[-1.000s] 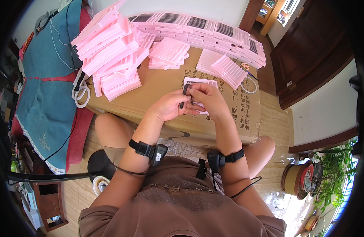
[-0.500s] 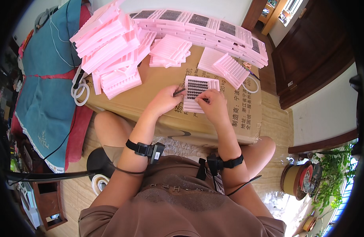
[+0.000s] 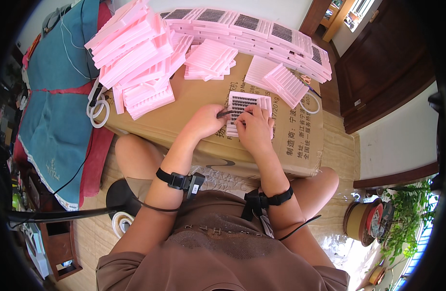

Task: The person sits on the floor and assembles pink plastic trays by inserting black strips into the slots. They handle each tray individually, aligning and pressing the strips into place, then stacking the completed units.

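A pink ridged tray with rows of small dark pieces lies flat on a brown cardboard box. My left hand pinches a thin dark tool whose tip reaches the tray's left edge. My right hand presses down on the tray's near edge, its fingers covering the lower part. Both wrists wear black straps with small devices.
Stacks of empty pink trays stand at the box's far left, and a loose pile sits behind the hands. A row of filled trays lines the far edge. Scissors and a tape ring lie on the right. A blue cloth hangs left.
The tray was held up in both hands a second ago; it now lies flat on the box, with my right hand on it and my left hand's tool at its edge.
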`<state>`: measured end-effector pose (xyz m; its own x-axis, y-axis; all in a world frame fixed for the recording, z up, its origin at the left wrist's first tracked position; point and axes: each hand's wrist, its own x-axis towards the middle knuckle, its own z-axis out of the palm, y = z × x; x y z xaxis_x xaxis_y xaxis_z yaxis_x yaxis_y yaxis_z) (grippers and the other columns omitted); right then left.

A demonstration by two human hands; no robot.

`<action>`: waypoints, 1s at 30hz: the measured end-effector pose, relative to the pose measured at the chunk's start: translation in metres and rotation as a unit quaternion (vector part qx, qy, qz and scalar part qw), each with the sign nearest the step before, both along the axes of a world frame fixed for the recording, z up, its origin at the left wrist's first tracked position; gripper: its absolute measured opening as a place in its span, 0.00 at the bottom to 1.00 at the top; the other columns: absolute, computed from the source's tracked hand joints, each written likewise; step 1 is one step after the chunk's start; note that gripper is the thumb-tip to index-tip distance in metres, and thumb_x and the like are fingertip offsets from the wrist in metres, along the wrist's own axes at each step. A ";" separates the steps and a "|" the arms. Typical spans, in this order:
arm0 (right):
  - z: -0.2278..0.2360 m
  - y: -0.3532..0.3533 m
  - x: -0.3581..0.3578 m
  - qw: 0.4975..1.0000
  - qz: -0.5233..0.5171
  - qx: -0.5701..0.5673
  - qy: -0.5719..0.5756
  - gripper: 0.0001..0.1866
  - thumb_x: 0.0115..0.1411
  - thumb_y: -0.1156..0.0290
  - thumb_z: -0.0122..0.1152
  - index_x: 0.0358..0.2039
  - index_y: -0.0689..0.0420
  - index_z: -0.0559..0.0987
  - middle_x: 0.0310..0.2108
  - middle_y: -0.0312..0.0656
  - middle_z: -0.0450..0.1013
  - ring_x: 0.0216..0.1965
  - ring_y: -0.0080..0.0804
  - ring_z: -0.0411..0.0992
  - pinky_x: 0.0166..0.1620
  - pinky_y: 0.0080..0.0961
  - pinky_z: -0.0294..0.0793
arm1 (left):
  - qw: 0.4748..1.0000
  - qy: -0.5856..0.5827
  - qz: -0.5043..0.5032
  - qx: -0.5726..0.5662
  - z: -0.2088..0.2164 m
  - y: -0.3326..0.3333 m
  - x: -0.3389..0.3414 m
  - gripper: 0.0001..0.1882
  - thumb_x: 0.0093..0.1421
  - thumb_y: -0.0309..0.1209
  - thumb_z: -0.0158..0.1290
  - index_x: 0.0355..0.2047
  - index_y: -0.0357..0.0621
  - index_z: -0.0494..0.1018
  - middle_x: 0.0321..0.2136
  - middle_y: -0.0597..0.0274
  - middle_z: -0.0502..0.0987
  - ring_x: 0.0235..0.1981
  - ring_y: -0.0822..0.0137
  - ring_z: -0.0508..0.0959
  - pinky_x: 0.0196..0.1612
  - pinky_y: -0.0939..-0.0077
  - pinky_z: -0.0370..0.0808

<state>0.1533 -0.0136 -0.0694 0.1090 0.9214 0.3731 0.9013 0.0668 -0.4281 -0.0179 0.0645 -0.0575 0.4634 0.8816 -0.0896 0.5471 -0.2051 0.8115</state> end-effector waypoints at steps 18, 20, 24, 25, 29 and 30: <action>-0.003 0.001 -0.002 0.999 0.002 0.038 0.002 0.04 0.55 0.67 0.67 0.26 0.51 0.84 0.45 0.35 0.72 0.52 0.43 0.67 0.52 0.49 0.61 | 0.995 0.048 -0.044 0.075 0.006 0.003 0.005 0.11 0.56 0.31 0.63 0.36 0.36 0.81 0.30 0.43 0.82 0.32 0.52 0.82 0.38 0.60 0.77; -0.002 0.001 -0.003 0.999 -0.001 0.032 0.003 0.04 0.55 0.67 0.67 0.26 0.51 0.85 0.45 0.35 0.72 0.52 0.43 0.67 0.53 0.49 0.61 | 0.990 0.063 -0.052 0.114 0.006 0.004 0.007 0.12 0.55 0.31 0.64 0.35 0.35 0.81 0.31 0.41 0.81 0.33 0.47 0.82 0.38 0.57 0.77; 0.007 -0.004 0.000 1.000 -0.006 0.007 -0.006 0.07 0.53 0.62 0.71 0.28 0.51 0.87 0.49 0.36 0.73 0.56 0.44 0.66 0.56 0.49 0.59 | 0.984 0.070 -0.067 0.147 0.005 0.005 0.008 0.13 0.54 0.33 0.65 0.33 0.35 0.80 0.32 0.40 0.81 0.34 0.42 0.81 0.39 0.54 0.77; 0.011 -0.009 0.005 1.000 -0.002 -0.004 -0.003 0.08 0.53 0.61 0.72 0.28 0.51 0.88 0.51 0.37 0.73 0.57 0.44 0.65 0.57 0.49 0.59 | 0.984 0.072 -0.067 0.150 0.005 0.006 0.008 0.13 0.53 0.33 0.65 0.33 0.35 0.81 0.31 0.40 0.81 0.34 0.42 0.81 0.39 0.54 0.77; 0.022 -0.019 0.030 0.998 -0.035 -0.060 0.011 0.12 0.51 0.57 0.75 0.29 0.50 0.89 0.55 0.39 0.73 0.60 0.46 0.63 0.60 0.50 0.56 | 0.986 0.054 -0.057 0.149 0.003 0.006 0.007 0.13 0.53 0.33 0.65 0.32 0.35 0.81 0.30 0.41 0.81 0.32 0.44 0.81 0.37 0.55 0.76; 0.023 -0.020 0.036 0.997 -0.036 -0.063 0.023 0.12 0.51 0.57 0.74 0.29 0.51 0.88 0.56 0.38 0.73 0.60 0.46 0.63 0.60 0.50 0.56 | 0.986 0.044 -0.053 0.150 0.003 0.006 0.007 0.12 0.53 0.33 0.65 0.32 0.35 0.81 0.29 0.41 0.81 0.32 0.44 0.82 0.37 0.56 0.76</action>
<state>0.1893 -0.0335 -0.0467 0.1912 0.9498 0.2476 0.8810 -0.0549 -0.4699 -0.0109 0.0703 -0.0549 0.5572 0.8210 0.1245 0.5743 -0.4893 0.6563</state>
